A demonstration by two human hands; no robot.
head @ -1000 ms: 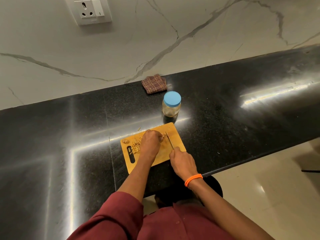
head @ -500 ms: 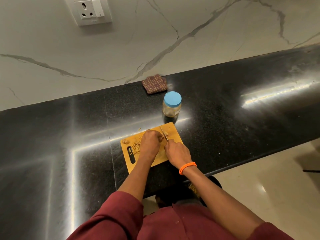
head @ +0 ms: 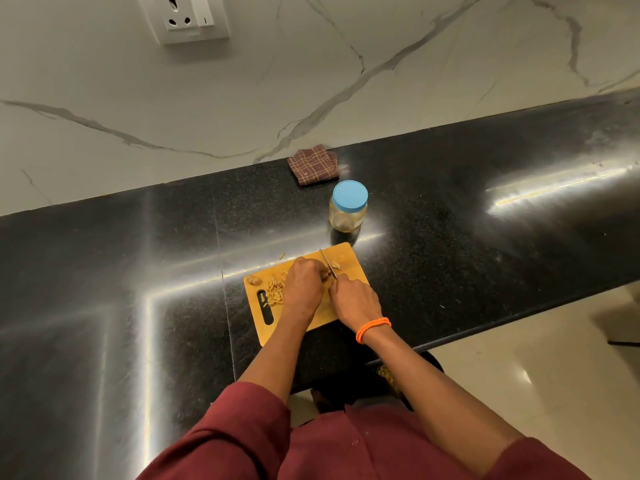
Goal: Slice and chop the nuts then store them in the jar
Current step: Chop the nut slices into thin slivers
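Note:
A small wooden cutting board (head: 353, 271) lies on the black counter. A pile of sliced nut pieces (head: 275, 291) sits on its left part, with a whole nut (head: 254, 280) near the left corner. My left hand (head: 306, 285) is curled over a nut in the middle of the board; the nut itself is hidden under the fingers. My right hand (head: 355, 299) grips a knife (head: 327, 263) whose blade points away from me, right beside the left fingertips. A clear jar with a blue lid (head: 349, 206) stands closed just beyond the board.
A folded brown checked cloth (head: 313, 164) lies against the marble wall behind the jar. A stray nut sliver (head: 282, 256) lies on the black counter (head: 138, 271) off the board's far edge. The counter's front edge runs close to my body, with tiled floor at right.
My right hand has slid the knife leftward and away from me, up against the left fingertips. The left hand has stayed in place on the board.

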